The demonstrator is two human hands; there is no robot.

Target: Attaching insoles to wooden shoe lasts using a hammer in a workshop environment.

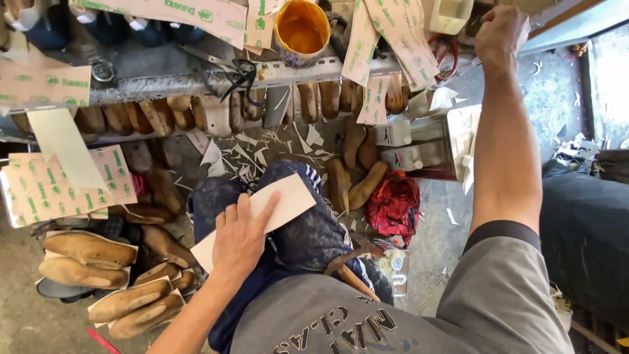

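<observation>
A cluttered shoemaking workshop is seen, with wooden shoe lasts (98, 255) piled at lower left. At centre left, a pale card strip (288, 200) is pressed flat on the knee under the open left hand (239, 239). A glue tin (301, 29) stands on the shelf at top centre. At upper right, the right hand (501, 33) is raised to the shelf; its grip cannot be told.

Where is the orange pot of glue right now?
In the head view, the orange pot sits on the metal shelf at top centre, above a row of wooden shoe forms and left of the raised right hand.
</observation>
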